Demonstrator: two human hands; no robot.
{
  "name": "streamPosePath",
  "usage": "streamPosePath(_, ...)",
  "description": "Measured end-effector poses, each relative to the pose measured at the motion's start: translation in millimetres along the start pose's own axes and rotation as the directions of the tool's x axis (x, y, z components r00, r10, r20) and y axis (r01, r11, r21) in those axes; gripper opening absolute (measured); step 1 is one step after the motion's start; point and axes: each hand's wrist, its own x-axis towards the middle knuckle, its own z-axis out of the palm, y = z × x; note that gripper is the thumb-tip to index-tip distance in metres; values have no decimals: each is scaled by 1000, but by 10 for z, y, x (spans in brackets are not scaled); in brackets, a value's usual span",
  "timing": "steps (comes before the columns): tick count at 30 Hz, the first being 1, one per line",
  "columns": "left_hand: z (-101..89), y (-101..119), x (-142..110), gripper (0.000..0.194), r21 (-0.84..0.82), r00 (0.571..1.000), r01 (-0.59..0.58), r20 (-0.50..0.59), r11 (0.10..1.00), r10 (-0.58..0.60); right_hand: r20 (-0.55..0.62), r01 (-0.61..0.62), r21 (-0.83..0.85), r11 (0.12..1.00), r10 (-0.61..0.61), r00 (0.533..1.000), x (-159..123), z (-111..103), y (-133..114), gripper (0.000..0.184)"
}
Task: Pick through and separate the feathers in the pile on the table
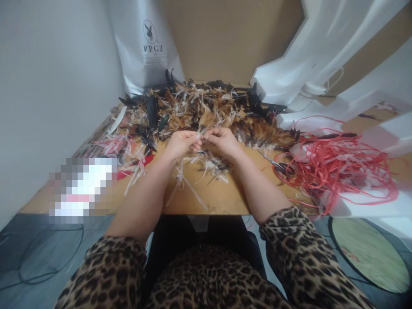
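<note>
My left hand (182, 143) and my right hand (223, 140) meet over the middle of a wooden table (206, 199), fingers pinched together on a small bunch of brown and white feathers (202, 135). Right behind my hands lies a big heap of brown, black and white feathers (206, 109). Loose feathers and pale strips (193, 171) are scattered under my wrists.
A tangle of red cord (337, 165) lies at the right, with scissors (277, 164) at its left edge. White plastic bags (322, 56) hang at the back right, a grey printed bag (148, 43) at the back left. A round green mat (370, 251) lies on the floor.
</note>
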Motion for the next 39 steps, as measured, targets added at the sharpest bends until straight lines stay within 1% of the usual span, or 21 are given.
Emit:
streamPosePath(3,10,-27,36,15,55,992,-10,-122,998,17,-56,70,-241,968,-85,995,-34,80,0,24)
streamPosePath(5,17,-51,53,14,135,985,-10,-170,991,33,-33,168,-398,902,-197,980,-63,140,-9,22)
streamPosePath(7,11,-84,66,14,223,982,-6,-181,975,48,30,266,-507,820,-292,956,-92,193,-27,22)
streamPosePath(10,-30,-135,71,15,382,983,-22,-160,924,90,101,331,-623,709,-347,933,-124,220,-74,23)
streamPosePath(12,-68,-144,62,17,526,985,-73,-95,847,144,142,352,-678,646,-356,924,-132,191,-117,24)
streamPosePath(13,-85,-138,53,18,599,985,-108,-45,794,168,164,365,-692,622,-358,919,-131,164,-139,24)
streamPosePath(14,-98,-124,41,19,654,985,-149,30,742,171,180,377,-696,611,-360,915,-125,129,-157,24)
streamPosePath(15,-105,-104,27,20,690,979,-200,118,696,164,187,385,-686,618,-362,913,-115,89,-171,24)
streamPosePath(16,-106,-81,11,21,701,968,-249,192,668,159,183,386,-660,644,-361,914,-102,45,-176,23)
streamPosePath(17,-100,-56,-5,22,694,958,-283,239,663,159,167,376,-619,689,-353,921,-86,0,-173,22)
streamPosePath(18,-89,-34,-22,23,670,950,-299,276,680,145,141,350,-561,750,-330,933,-69,-44,-161,20)
streamPosePath(20,-51,3,-55,22,589,948,-275,297,760,113,93,247,-388,888,-229,969,-39,-119,-117,19)
streamPosePath(21,-30,15,-69,21,535,951,-246,293,808,95,88,174,-279,944,-155,984,-28,-144,-90,20)
streamPosePath(22,-9,24,-79,21,473,957,-211,279,855,81,91,107,-170,980,-93,992,-22,-160,-65,21)
streamPosePath(24,26,30,-88,22,339,972,-144,225,930,69,105,24,4,1000,-24,994,-19,-158,-29,22)
streamPosePath(26,42,20,-76,23,202,986,-98,150,974,68,82,9,120,993,-19,996,-23,-121,-15,21)
streamPosePath(28,42,-4,-48,23,77,994,-62,90,995,55,45,10,177,984,-18,999,-26,-67,-19,21)
streamPosePath(30,31,-38,-14,22,-30,998,-20,62,999,21,-2,13,159,987,-13,1000,-23,-19,-27,22)
streamPosePath(33,13,-81,23,20,-134,999,37,30,990,-33,-89,32,11,999,-30,996,-14,32,-26,22)
streamPosePath(36,1,-95,36,19,-185,997,71,14,980,-70,-151,98,-144,985,-120,981,-12,68,-8,18)
streamPosePath(39,-3,-92,45,14,-225,995,98,19,969,-96,-183,176,-248,953,-224,957,-17,95,7,14)
